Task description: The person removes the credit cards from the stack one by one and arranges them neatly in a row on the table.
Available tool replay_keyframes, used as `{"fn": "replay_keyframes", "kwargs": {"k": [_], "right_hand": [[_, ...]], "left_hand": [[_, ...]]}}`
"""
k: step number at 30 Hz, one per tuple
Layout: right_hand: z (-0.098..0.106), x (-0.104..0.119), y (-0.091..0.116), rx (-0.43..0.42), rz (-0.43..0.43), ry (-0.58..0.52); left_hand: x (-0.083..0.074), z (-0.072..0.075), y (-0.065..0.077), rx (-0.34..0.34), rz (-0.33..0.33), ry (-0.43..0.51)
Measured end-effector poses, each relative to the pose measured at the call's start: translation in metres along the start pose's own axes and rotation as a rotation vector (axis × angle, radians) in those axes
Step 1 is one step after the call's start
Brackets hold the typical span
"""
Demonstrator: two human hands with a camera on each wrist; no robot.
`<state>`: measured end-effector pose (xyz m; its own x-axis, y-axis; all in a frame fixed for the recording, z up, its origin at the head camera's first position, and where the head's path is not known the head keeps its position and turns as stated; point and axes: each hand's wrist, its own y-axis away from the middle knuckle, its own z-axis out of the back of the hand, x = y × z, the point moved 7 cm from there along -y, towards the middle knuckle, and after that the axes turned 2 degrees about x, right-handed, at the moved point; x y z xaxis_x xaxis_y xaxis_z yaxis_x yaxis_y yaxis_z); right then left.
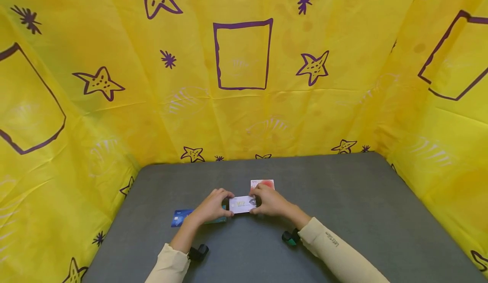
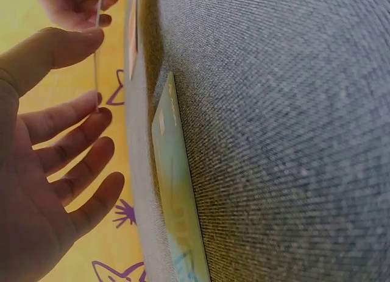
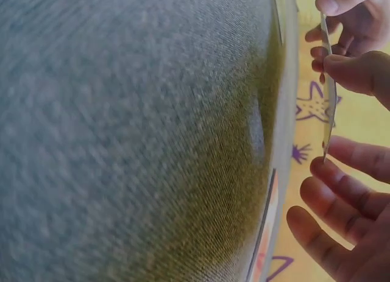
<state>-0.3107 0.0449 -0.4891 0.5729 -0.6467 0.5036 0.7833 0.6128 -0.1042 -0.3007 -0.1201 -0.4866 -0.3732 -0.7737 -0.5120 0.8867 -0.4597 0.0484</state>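
Note:
A white card point(image 1: 240, 204) with gold lettering and a dark picture at its right end is held up above the grey table, its face toward the head camera. My left hand point(image 1: 210, 206) pinches its left end between thumb and fingers. At the other end, my right hand point(image 1: 271, 201) pinches it the same way. From both wrists the card appears edge-on, as a thin strip point(image 3: 330, 105) between thumb and fingertips. Beneath the left hand lie a blue card point(image 1: 180, 218) and a teal card point(image 1: 220, 220), partly covered by that hand.
A white and red card point(image 1: 263, 184) lies on the grey table point(image 1: 343, 206) just behind my right hand, partly hidden by it. Yellow cloth walls point(image 1: 244, 117) with purple starfish drawings close in the back and both sides of the table.

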Motion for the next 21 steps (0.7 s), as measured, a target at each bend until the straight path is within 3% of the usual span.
{"fn": "replay_keyframes", "kwargs": {"k": [21], "right_hand": [[-0.016, 0.001, -0.003, 0.091, -0.014, 0.06]], "left_hand": [[0.003, -0.009, 0.0, 0.072, 0.018, -0.035]]}}
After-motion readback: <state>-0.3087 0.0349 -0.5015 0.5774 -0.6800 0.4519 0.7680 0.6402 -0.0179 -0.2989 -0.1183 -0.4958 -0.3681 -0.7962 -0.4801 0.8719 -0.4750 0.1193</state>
